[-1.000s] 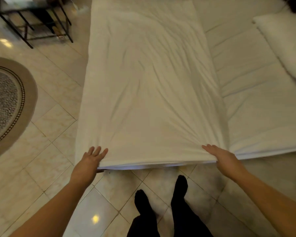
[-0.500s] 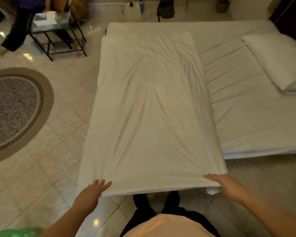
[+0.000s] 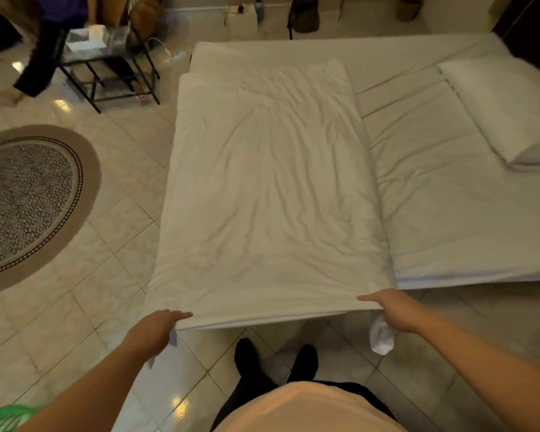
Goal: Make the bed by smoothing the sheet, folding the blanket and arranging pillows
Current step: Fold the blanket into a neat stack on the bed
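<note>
Two hands (image 3: pixel 156 330) (image 3: pixel 393 310), one blanket (image 3: pixel 262 188), one pillow (image 3: pixel 505 110)

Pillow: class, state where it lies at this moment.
In the head view, the pillow lies at the far right on the bed sheet, well right of the folded blanket both hands grip.

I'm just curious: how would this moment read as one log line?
step: folding blanket | left hand: grips near corner | right hand: grips other near corner | pillow: on bed, far right
</note>
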A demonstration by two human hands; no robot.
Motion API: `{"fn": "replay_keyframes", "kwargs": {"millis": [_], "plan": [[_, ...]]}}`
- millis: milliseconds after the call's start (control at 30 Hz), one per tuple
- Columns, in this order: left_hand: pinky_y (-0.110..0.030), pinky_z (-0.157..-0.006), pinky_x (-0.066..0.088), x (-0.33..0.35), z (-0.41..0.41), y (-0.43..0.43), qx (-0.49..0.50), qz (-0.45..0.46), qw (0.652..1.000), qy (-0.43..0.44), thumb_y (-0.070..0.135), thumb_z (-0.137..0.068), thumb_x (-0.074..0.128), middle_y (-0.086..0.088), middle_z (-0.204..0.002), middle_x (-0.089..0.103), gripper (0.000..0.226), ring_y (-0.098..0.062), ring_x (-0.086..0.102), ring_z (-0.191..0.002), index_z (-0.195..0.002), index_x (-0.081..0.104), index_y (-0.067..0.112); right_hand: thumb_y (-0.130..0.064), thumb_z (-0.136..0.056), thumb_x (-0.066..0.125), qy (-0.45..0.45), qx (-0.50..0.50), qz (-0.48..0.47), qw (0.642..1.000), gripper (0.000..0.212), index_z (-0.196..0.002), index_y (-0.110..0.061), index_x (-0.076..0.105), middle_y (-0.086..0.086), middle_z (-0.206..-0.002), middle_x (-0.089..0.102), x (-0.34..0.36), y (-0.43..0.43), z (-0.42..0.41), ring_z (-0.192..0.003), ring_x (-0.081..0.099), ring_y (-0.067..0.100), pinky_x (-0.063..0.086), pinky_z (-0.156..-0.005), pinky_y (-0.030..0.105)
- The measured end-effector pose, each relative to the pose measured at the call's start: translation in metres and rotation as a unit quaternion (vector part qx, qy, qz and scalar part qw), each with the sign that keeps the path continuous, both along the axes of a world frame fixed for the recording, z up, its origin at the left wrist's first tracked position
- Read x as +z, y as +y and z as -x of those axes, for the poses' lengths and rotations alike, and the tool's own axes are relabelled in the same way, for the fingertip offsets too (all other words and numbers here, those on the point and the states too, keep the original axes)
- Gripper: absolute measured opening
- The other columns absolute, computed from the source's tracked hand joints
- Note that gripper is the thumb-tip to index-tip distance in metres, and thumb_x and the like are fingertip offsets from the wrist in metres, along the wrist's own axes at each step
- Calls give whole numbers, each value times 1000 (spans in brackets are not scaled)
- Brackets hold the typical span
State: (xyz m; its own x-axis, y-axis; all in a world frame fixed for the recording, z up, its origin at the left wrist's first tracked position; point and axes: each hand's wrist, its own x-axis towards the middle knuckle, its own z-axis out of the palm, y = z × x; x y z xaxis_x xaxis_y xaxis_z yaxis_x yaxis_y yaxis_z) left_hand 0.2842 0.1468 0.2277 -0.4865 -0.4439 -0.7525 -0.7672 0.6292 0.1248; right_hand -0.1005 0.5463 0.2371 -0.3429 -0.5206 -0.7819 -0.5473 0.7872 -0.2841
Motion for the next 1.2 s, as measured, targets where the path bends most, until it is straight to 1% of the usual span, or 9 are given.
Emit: {"fn": "replay_keyframes", "kwargs": {"millis": [167,267,333,367,533,767,967,1100,1200], "plan": [[-26,-100,41,20,32,-19,40,8,998,42,7,-88,65,4,-136,62,55,-18,58,-123,-133,63,39,4,-92,48,26,-17,27,999,65,-149,-25,43,11,-158,37,17,-20,33,-142,40,26,30,-110,26],[-31,-108,43,41,54,-45,55,42,996,47,13,-84,71,6,-141,58,60,-18,56,-129,-134,59,43,-47,-87,67,54,-31,64,996,57,-140,-26,55,5,-147,50,33,-46,59,-133,49,27,34,-107,29],[-34,-108,44,52,71,-64,45,73,995,57,12,-88,62,2,-146,56,57,-20,56,-130,-135,59,44,-38,-94,61,81,-33,68,994,32,-126,-42,61,2,-145,54,42,-63,80,-129,53,24,39,-103,28],[-35,-107,45,57,81,-76,44,84,993,70,13,-91,55,0,-146,57,53,-21,56,-130,-135,60,42,-32,-96,58,94,-39,66,993,30,-121,-48,62,2,-141,59,45,-75,94,-124,57,25,43,-98,29],[-43,-104,50,74,143,-146,22,127,985,114,12,-92,38,-4,-141,61,55,-26,60,-124,-134,62,38,-14,-90,54,136,-50,48,988,36,-104,-45,65,8,-128,66,70,-141,155,-112,64,31,51,-86,33],[-39,-106,44,66,260,-267,-8,121,985,121,8,-92,49,-10,-142,60,51,-30,56,-130,-138,61,26,-5,-87,55,176,-68,14,982,38,-84,-42,64,3,-105,71,71,-237,252,-86,65,23,42,-58,25],[-39,-98,51,38,342,-352,-33,100,991,83,19,-87,54,-9,-131,66,44,-32,63,-119,-127,66,34,2,-86,50,185,-62,0,981,42,-94,-33,72,4,-103,69,57,-300,319,-93,67,27,43,-68,27],[-39,-101,46,16,384,-379,-36,105,990,84,20,-95,50,-10,-137,63,41,-32,60,-123,-133,63,30,2,-86,50,163,-57,12,985,43,-79,-38,64,0,-93,67,36,-328,358,-87,65,24,46,-70,30],[-37,-102,44,-2,411,-385,-40,113,990,78,14,-97,50,-11,-137,62,41,-32,59,-125,-133,64,26,1,-88,51,150,-34,7,988,36,-90,-29,73,2,-100,68,15,-344,383,-95,66,27,42,-73,27]]}}
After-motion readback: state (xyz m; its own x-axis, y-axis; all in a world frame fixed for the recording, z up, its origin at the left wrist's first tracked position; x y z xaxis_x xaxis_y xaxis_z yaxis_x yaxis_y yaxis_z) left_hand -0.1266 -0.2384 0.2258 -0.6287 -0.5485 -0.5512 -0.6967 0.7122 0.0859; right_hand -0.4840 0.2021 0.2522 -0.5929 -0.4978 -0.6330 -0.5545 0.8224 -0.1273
